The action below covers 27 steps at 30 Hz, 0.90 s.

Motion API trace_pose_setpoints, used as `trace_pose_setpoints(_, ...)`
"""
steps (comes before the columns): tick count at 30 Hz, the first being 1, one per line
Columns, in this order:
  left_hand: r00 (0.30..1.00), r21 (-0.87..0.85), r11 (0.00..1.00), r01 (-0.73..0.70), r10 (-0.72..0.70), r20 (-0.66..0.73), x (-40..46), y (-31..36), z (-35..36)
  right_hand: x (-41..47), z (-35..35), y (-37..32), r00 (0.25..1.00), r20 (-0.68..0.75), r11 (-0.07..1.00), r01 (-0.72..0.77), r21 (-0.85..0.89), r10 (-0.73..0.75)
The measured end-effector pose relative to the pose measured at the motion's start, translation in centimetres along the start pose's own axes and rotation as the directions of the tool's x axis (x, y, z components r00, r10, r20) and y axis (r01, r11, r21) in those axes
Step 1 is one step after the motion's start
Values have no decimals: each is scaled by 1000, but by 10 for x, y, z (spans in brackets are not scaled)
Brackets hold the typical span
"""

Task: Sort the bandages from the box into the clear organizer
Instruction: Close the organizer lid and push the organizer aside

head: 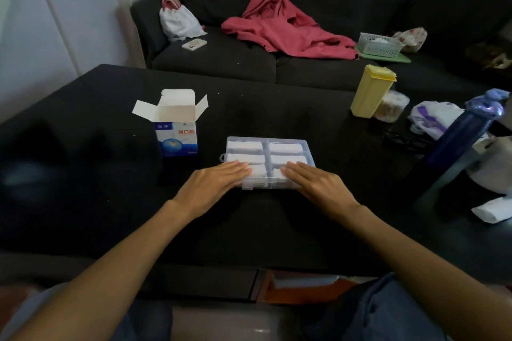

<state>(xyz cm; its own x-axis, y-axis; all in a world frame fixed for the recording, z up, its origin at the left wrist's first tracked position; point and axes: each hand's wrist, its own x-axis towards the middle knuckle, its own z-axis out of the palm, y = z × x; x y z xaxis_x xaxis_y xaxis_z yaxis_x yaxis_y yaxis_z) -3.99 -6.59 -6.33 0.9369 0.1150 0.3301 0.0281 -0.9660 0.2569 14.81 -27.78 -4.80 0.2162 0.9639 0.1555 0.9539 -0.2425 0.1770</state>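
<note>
Clear organizer [288,147] at centre of dark worktop [83,188], lid down, white bandages [245,145] in its compartments. Left hand [213,184] and right hand [314,184] flat, fingers straight, pressing near edge. Box [176,130] upright, flaps open, far left of organizer.

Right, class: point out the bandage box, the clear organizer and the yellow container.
bandage box [178,139]: head view, printed front face.
clear organizer [309,147]: head view, far right rim.
yellow container [368,94]: head view, side wall.
</note>
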Motion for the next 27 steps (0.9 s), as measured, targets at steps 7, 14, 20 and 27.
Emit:
trace_pose_setpoints(7, 998, 34, 997, 66, -66, -1, -1, 9, -1, -3, -4, 5, 988, 115, 925, -135, 355, 100)
trace_pose_setpoints(14, 989, 33, 988, 151, -151, 2, 9, 20, -2, 12, -23, 21, 978, 199, 961, -113, 252, 63)
trace_pose_setpoints(20, 987, 8, 990, 144, -144, 68, 9, 25, -2, 4, -18, 14, 975, 213, 977, -110, 184, 70)
trace_pose_setpoints(27, 993, 105, 994, 29, -40, 107, 11, 19, -2, 7, -21, 16, 974, 219, 978, -96, 185, 54)
